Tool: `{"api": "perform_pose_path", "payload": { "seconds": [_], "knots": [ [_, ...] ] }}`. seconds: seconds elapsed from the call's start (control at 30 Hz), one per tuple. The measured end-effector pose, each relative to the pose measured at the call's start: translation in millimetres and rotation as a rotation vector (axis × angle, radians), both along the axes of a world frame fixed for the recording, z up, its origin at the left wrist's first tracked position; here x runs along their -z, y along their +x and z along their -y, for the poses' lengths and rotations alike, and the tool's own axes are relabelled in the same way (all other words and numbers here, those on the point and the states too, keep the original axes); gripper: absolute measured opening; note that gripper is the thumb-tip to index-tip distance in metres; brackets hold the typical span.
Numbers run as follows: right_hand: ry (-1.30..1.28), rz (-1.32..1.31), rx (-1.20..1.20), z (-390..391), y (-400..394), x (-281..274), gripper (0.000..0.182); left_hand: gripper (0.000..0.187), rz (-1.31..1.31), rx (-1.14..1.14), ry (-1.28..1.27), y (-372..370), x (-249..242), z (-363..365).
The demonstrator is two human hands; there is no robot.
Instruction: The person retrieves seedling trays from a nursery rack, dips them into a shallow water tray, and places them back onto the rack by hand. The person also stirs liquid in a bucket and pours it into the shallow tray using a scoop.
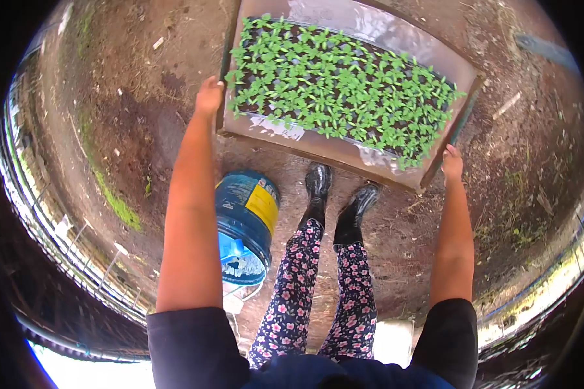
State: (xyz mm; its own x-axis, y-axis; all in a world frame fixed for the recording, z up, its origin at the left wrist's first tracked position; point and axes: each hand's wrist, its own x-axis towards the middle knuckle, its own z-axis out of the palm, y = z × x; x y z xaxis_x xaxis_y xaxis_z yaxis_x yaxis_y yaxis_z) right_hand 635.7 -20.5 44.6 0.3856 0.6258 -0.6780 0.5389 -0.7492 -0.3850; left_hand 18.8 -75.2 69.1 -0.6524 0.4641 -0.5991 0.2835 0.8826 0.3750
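Note:
A seedling tray (344,84) full of small green plants sits inside a shallow brown box (350,152), whose bottom looks wet and shiny around it. My left hand (209,96) is closed on the left side of this box, with most of its fingers hidden past the edge. On the right side, near the lower corner, my right hand (452,163) grips the box too, its fingers partly hidden. Both arms reach forward, and the box lies tilted across the view, lower on the right.
A blue bucket (243,211) with a yellow label stands by my left leg, a light blue object (230,247) in its mouth. My black boots (357,211) are on bare brown soil (169,117). A greenish bar (545,50) lies at upper right.

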Motion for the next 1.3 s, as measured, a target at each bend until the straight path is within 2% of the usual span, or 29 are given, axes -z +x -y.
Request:
{"api": "perform_pose_path", "payload": {
  "seconds": [0.1, 0.2, 0.3, 0.4, 0.5, 0.6, 0.73, 0.87, 0.93, 1.0, 1.17, 1.27, 1.3],
  "knots": [
    [0.06, 0.026, -0.185, 4, 10, 10, 0.033, 0.046, 0.053, 0.008, 0.073, -4, 2, 4],
    [0.038, 0.119, -0.314, 2, 11, 16, 0.032, 0.051, 0.17, -0.166, 0.05, 16, -28, -13],
    [-0.015, 0.221, -0.328, -4, 11, 24, 0.034, 0.075, 0.203, -0.062, -0.026, 0, -7, -12],
    [0.031, 0.194, -0.344, -8, 20, 45, 0.036, 0.078, 0.236, -0.082, -0.045, -3, 3, -15],
    [-0.019, 0.261, -0.35, -22, 2, 29, 0.038, 0.082, 0.267, -0.097, -0.083, -1, 11, -22],
    [-0.012, 0.16, -0.357, -29, -5, 24, 0.039, 0.083, 0.31, -0.12, -0.072, 3, 21, -29],
    [-0.02, 0.115, -0.498, -24, 2, 42, 0.045, 0.081, 0.365, -0.158, -0.075, 9, 23, -34],
    [-0.144, 0.048, -0.368, -30, -2, 46, 0.048, 0.079, 0.369, -0.184, -0.119, 14, 35, -35],
    [-0.195, 0.03, -0.349, -30, 7, 50, 0.048, 0.081, 0.365, -0.168, -0.123, 25, 25, -38],
    [-0.127, 0.094, -0.488, -29, 10, 60, 0.046, 0.081, 0.342, -0.182, -0.136, 20, 33, -37],
    [-0.117, 0.078, -0.48, -29, 13, 61, 0.045, 0.079, 0.324, -0.206, -0.112, 15, 48, -32],
    [-0.332, 0.011, -0.201, -40, -10, 36, 0.042, 0.075, 0.327, -0.252, -0.061, 7, 46, -31],
    [-0.254, -0.044, -0.101, -39, -11, 37, 0.036, 0.073, 0.335, -0.261, -0.031, 2, 45, -29]
  ]
}}
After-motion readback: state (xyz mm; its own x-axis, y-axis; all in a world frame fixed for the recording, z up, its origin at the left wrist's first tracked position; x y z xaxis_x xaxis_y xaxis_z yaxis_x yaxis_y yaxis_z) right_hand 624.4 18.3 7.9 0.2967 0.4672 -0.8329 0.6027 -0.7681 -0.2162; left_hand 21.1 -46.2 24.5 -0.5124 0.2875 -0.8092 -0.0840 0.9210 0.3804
